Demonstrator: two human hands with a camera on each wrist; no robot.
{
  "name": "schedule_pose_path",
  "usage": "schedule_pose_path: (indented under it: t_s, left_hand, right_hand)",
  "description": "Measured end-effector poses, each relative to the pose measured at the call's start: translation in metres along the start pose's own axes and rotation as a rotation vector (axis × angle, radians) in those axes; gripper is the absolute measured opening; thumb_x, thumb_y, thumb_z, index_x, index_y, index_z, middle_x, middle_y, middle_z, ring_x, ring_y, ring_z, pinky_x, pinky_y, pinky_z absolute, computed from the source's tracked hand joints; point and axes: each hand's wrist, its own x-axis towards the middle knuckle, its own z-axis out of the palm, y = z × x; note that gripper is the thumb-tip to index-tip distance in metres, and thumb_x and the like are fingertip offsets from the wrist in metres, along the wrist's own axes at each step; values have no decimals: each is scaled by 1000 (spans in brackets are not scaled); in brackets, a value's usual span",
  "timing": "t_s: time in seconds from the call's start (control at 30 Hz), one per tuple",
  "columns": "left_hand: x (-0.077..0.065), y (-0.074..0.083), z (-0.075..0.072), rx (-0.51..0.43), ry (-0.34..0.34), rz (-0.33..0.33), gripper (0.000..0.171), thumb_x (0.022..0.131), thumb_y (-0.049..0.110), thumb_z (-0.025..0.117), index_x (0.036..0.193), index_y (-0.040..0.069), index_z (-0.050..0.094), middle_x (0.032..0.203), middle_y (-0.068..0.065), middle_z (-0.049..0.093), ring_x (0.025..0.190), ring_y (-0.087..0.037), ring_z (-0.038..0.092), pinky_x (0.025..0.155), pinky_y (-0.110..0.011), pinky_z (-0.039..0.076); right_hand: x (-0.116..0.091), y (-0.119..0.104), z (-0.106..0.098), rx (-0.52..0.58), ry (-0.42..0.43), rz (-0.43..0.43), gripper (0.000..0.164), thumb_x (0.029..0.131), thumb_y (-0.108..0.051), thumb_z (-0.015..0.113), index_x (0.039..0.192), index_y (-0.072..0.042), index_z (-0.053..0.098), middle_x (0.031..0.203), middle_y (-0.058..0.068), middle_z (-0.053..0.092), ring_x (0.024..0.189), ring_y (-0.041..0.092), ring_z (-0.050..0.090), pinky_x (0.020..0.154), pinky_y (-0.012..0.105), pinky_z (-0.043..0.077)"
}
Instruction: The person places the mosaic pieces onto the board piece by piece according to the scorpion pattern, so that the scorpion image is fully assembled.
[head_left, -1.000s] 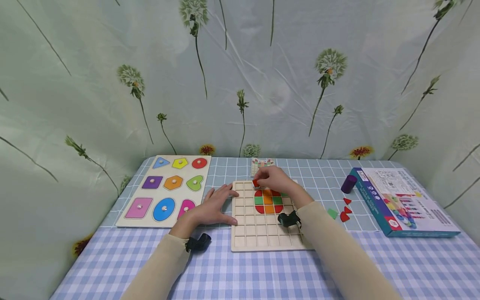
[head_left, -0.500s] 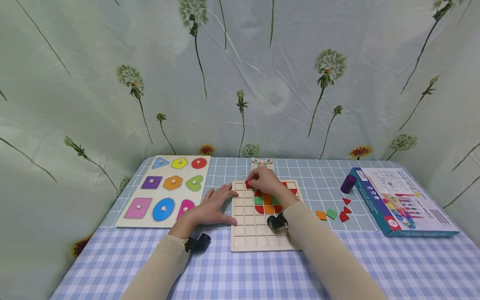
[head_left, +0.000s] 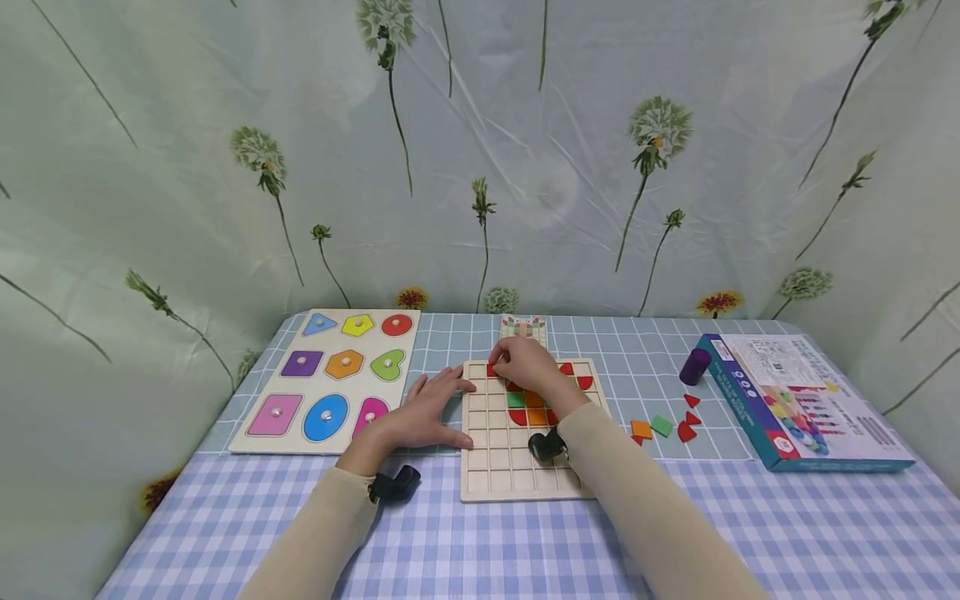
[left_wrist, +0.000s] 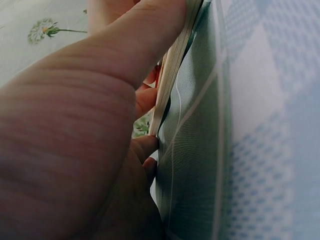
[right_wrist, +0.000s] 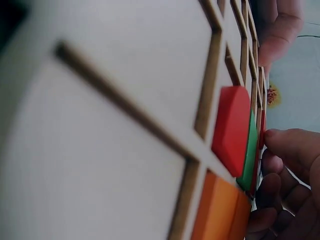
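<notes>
A wooden grid board [head_left: 498, 482] lies on the table, with red, green and orange pieces [head_left: 536, 416] set in its upper middle. My left hand [head_left: 426, 417] rests along the board's left edge, fingers spread and thumb out. The left wrist view shows its fingertips at the board's side edge [left_wrist: 172, 70]. At the board's top left, my right hand [head_left: 527, 364] pinches a small red piece [head_left: 492, 370]. In the right wrist view the thumb touches this red piece [right_wrist: 262, 128] down at the grid, the other fingers curled beneath. Part of the pattern is hidden by the right hand.
Right of the board lie an orange square [head_left: 641, 429], a green piece [head_left: 662, 426] and several red pieces [head_left: 687, 432]. A purple cylinder [head_left: 695, 367] stands beside a flat box [head_left: 817, 408]. A pattern card [head_left: 525, 327] sits behind the board; a knobbed shape puzzle [head_left: 281, 372] lies left.
My right hand has moved left along the board's top row with the red piece, lowering it to the grid. Red pieces at the top right and the orange square are uncovered. My left hand stays put.
</notes>
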Motion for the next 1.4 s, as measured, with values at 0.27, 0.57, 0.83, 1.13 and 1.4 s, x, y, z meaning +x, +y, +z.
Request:
schedule_pose_path:
  t_s: [0.27,0.57,0.83,1.13,1.4]
  left_hand:
    - [-1,-1,2,4,-5,-4,82,76,51,82,144,23,45,169,-8,16,158,-31,8,125,-61,-3]
    - [-2,-2,3,2,-6,3,82,76,51,83,143,22,46,169,-8,17,158,-32,8,124,-62,-3]
    - [0,0,0,3,-6,3,84,76,52,83,145,21,44,169,-9,16,158,-31,8,125,-62,-4]
    - [2,2,0,-12,8,-37,92,72,51,85,145,17,40,168,-8,19,157,-30,12,126,-58,-2]
    - [3,2,1,-31,15,-33,78,73,49,86,132,19,46,168,-8,20,157,-31,12,126,-57,-2]
  right_hand:
    - [-3,3,0,78,-41,0,14,93,-17,68,106,-13,73,86,3,66,70,16,55,65,25,47]
    - [-13,11,-10,153,-106,-71,22,98,-15,62,116,-11,74,112,7,73,85,16,65,77,29,56]
    - [-34,16,-29,116,-38,-122,21,100,-18,59,115,-13,72,114,7,71,89,19,62,78,30,54]
    - [-54,34,-46,95,8,-113,20,99,-16,60,112,-9,73,111,8,72,82,17,59,76,30,53]
    - [-75,50,-55,42,19,-100,19,97,-15,61,110,-10,74,108,7,73,86,18,59,77,30,51]
